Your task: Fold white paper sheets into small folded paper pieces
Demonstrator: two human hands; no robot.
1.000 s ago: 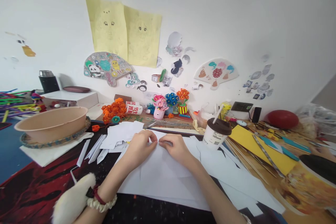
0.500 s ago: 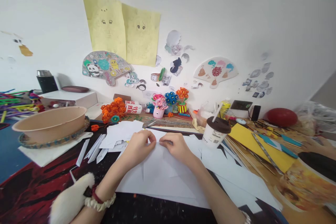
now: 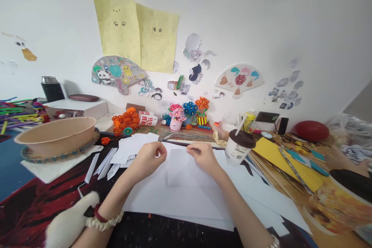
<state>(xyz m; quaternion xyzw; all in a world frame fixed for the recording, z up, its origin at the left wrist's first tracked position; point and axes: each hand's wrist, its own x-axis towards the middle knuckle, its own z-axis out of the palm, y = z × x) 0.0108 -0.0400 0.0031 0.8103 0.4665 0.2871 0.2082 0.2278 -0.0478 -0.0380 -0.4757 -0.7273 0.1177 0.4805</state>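
A small, square sheet of white paper [image 3: 178,169] lies over larger white sheets [image 3: 151,197] in front of me. At its top right, my right hand [image 3: 203,157] pinches the edge between thumb and fingers. My left hand [image 3: 148,161] is just left of the small sheet, apart from it, with thumb and forefinger curled together in a pinch. I see nothing between those fingertips. Beyond my left hand lie cut white paper pieces [image 3: 133,145] and scissors [image 3: 166,137]. Several narrow folded paper strips [image 3: 106,162] rest farther left.
A lidded drink cup [image 3: 236,153] with a straw stands right of my right hand. A beige basin [image 3: 58,137] sits at the left. Pipe-cleaner flowers [image 3: 126,122] line the back. Yellow card [image 3: 290,162] and a patterned tub [image 3: 340,205] are at the right, beside another person's hand [image 3: 360,168].
My hands have moved apart, left hand to the left and right hand to the right. The left has let go of the paper's top edge, and the small sheet now shows between them.
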